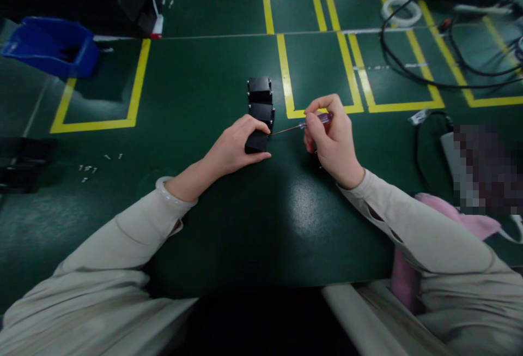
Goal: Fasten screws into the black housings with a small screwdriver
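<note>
Three small black blocks (260, 102) stand in a row on the green table (204, 83), near its middle. My left hand (235, 146) grips the nearest block (256, 142) from the left side. In my right hand (333, 138) is a thin screwdriver (300, 126) with a purple handle. Its metal tip points left and touches the right side of the nearest block.
Yellow tape rectangles (318, 72) mark the table. A blue bin (53, 45) sits far left, small screws (87, 169) lie at left. Black cables (412, 67) and a white tape roll (402, 10) are at far right. A pink cloth (457, 219) lies by my right arm.
</note>
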Motion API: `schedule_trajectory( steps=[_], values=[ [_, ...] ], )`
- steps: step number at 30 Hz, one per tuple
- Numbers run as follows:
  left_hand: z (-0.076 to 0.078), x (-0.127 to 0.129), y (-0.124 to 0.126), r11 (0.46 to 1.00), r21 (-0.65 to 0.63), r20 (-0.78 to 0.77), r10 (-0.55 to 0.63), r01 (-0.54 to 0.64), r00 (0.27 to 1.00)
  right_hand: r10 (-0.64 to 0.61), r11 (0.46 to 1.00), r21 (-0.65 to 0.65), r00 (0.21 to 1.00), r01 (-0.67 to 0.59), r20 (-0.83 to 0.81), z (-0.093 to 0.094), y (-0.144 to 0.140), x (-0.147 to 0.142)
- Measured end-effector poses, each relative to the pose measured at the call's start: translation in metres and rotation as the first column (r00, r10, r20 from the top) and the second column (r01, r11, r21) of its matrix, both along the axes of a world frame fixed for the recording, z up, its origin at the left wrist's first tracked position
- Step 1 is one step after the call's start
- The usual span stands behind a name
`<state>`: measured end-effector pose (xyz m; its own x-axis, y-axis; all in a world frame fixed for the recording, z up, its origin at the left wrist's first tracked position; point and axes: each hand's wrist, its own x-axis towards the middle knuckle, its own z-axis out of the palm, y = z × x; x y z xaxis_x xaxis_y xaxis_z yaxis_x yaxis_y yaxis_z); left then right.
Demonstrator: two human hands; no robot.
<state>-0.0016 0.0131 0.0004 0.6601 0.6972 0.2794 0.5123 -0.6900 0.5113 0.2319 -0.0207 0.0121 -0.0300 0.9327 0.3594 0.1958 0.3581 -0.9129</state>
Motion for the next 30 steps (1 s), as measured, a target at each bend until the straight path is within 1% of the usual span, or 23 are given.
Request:
schedule_trajectory(
  steps=[9,22,30],
  values=[
    [0.0003,0.0001,-0.0001,1.0,-0.017,-0.015,0.006,-0.007,1.0,-0.005,1.0,-0.008,1.0,0.005,0.004,-0.0006,0.0002,0.0],
    [-0.0003,0.0005,-0.0005,1.0,0.017,0.009,-0.007,0.007,1.0,0.011,1.0,0.02,1.0,-0.011,-0.019,-0.0001,-0.0001,-0.0003],
    [-0.0004,-0.0005,0.0,1.0,0.021,0.007,-0.005,0.005,1.0,0.004,1.0,-0.01,1.0,-0.004,0.014,0.0009,-0.0006,-0.0005]
  ],
)
